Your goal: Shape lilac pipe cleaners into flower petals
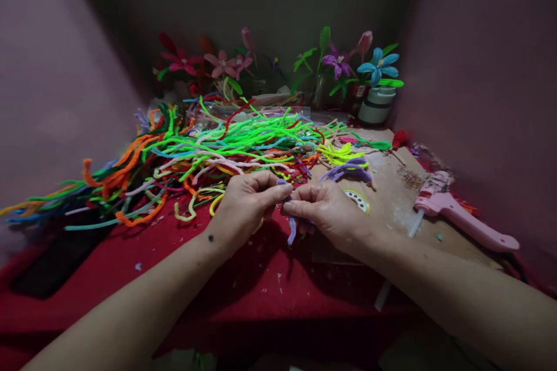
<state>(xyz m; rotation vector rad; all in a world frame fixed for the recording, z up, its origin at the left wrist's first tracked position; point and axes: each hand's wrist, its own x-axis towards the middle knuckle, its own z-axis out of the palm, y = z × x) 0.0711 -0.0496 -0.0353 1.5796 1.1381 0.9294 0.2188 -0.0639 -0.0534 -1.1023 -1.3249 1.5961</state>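
Note:
Between my two hands is a purple pipe cleaner (292, 231), one end hanging down below the fingers. My left hand (246, 203) pinches it between thumb and forefinger. Close beside it, fingertips nearly meeting, my right hand (326, 208) pinches the same purple piece. How it is bent inside the fingers is hidden. Just beyond my right hand lie more purple pipe cleaners (348, 170) and a bundle of yellow pipe cleaners (342, 153). A white disc with holes and a yellow rim (357, 201) is partly covered by my right hand.
A big heap of coloured pipe cleaners (261, 133) spreads over the red cloth (195, 290). A pink glue gun (470, 214) rests on the brown board (391, 185) at right. Pipe-cleaner flowers (378, 66) in jars stand behind. A dark flat object (56, 261) lies left.

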